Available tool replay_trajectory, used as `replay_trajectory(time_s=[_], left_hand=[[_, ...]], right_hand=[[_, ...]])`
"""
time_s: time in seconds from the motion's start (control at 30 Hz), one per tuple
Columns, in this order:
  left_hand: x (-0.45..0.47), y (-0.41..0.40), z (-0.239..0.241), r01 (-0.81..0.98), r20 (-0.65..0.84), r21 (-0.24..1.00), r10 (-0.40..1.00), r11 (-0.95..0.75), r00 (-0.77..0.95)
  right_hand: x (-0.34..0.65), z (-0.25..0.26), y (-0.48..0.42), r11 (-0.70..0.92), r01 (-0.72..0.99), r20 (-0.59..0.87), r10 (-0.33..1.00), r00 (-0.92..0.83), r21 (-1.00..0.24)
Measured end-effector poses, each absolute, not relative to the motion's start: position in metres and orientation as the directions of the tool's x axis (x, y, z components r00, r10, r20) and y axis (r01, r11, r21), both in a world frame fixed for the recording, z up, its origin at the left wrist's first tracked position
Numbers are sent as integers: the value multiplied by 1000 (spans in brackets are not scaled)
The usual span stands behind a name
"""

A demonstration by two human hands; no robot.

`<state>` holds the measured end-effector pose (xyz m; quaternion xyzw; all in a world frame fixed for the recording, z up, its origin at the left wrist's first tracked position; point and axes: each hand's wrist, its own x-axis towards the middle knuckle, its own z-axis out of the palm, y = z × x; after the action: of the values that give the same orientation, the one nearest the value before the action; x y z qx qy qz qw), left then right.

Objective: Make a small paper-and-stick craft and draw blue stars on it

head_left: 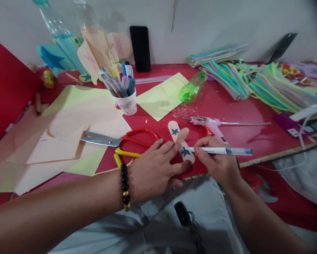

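My right hand [218,160] is closed round a white and blue marker [216,151], its tip at the lower blue star on a peach paper cutout [181,140]. The cutout is a rounded strip with a small lobe sticking up and another blue star near its top. With fingers spread flat, my left hand [158,167] rests on the cutout's lower left edge and holds nothing. Large scissors [121,141] with red and yellow handles lie open beside my left hand, blades over peach paper [56,144]. Just beyond the right hand lies a pink glue gun [207,124].
A white cup [128,104] of markers stands mid-table near yellow paper [159,100] and a green plastic bottle [192,88]. Decorated bottles [91,49] and a black phone [140,48] stand at the wall. Pipe cleaners [277,88] lie at right; the table's front edge [264,157] is close.
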<state>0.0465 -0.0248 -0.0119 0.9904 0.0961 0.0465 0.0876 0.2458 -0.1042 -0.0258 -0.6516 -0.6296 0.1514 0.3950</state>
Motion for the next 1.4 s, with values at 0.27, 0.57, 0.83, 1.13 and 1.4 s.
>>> replay_trajectory(time_s=[0.27, 0.57, 0.83, 1.13, 1.4], left_hand=[[47, -25, -11, 183, 65, 177, 197, -967, 978], [47, -25, -11, 188, 63, 164, 200, -968, 978], [47, -25, -12, 182, 56, 156, 192, -971, 980], [46, -25, -11, 179, 58, 156, 190, -971, 980], [47, -25, -12, 185, 61, 159, 197, -970, 979]], right_hand=[[246, -27, -102, 107, 713, 308, 938, 158, -693], [245, -27, -103, 79, 708, 294, 937, 186, -702], [245, -27, -101, 81, 716, 278, 947, 163, -693], [247, -29, -104, 78, 728, 314, 929, 194, -681], [245, -26, -105, 91, 716, 320, 928, 191, -692]])
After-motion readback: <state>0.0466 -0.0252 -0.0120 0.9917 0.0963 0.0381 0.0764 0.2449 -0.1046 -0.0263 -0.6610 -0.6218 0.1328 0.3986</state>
